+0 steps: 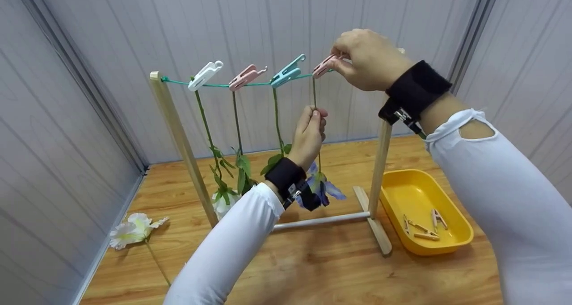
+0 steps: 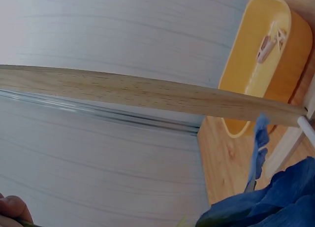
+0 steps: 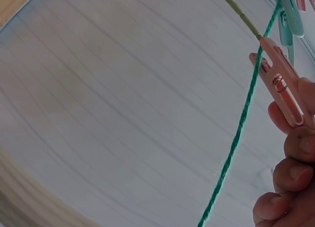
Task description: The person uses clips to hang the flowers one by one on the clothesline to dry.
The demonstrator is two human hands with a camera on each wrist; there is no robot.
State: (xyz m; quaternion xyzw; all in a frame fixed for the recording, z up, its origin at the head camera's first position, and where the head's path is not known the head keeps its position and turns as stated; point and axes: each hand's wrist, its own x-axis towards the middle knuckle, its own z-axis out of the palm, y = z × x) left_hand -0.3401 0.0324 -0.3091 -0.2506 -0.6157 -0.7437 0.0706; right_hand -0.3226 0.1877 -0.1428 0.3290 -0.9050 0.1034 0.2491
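Note:
My right hand [image 1: 368, 59] pinches a pink clothespin [image 1: 323, 67] by its handle end at the green cord [image 3: 238, 131]. In the right wrist view the pin's tip meets the top of a green flower stem [image 3: 241, 14] beside the cord. Lower down, my left hand [image 1: 310, 133] grips that stem between thumb and fingers. The stem's purple-blue flower [image 1: 322, 188] hangs head down, partly hidden behind the left wrist strap. To the left, a white clothespin [image 1: 205, 76], another pink clothespin [image 1: 246, 77] and a teal clothespin [image 1: 288, 73] hold stems on the cord.
The cord spans a wooden frame [image 1: 181, 139] with a white lower bar [image 1: 324, 220]. A yellow tray [image 1: 404, 180] holding several clothespins [image 1: 426, 236] stands right of it. One white flower [image 1: 132, 231] lies on the table at left; another white flower [image 1: 225, 204] hangs low.

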